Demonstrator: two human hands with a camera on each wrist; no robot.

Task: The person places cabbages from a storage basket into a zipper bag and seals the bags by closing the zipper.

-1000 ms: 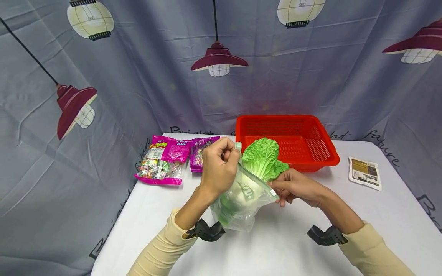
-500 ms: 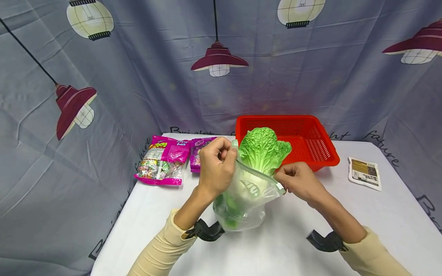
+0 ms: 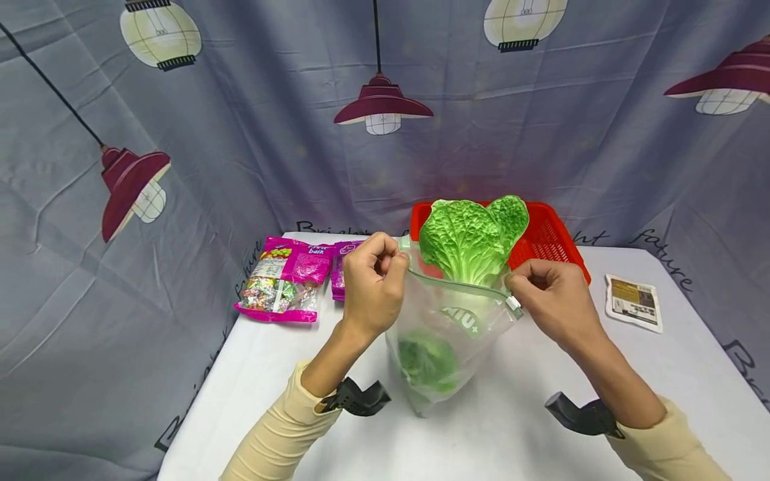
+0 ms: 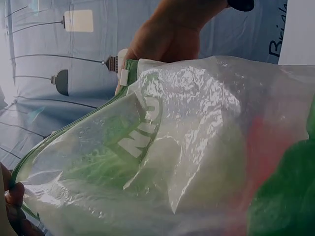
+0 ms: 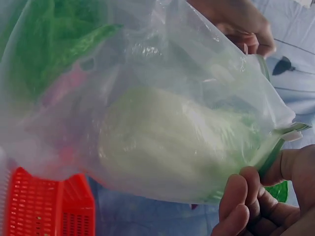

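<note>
A clear zip bag with a green rim hangs mouth-up between my hands. My left hand pinches the rim's left end; my right hand pinches near its right end, close to a white slider. A napa cabbage stands partly inside, its leafy top sticking out above the rim. Lower in the bag lies a dark green vegetable, its kind blurred by the plastic. In the right wrist view the cabbage's pale base shows through. A reddish patch also shows through the plastic; I cannot tell what it is.
Behind the bag stands a red plastic basket. At the table's left are a pink bag of wrapped candies and a purple packet, partly behind my left hand. A flat white-and-brown pouch lies at the right.
My right hand has moved up and to the right with the rim, spreading the bag's mouth. The bag and cabbage have risen and become more upright. My left hand has shifted slightly left.
</note>
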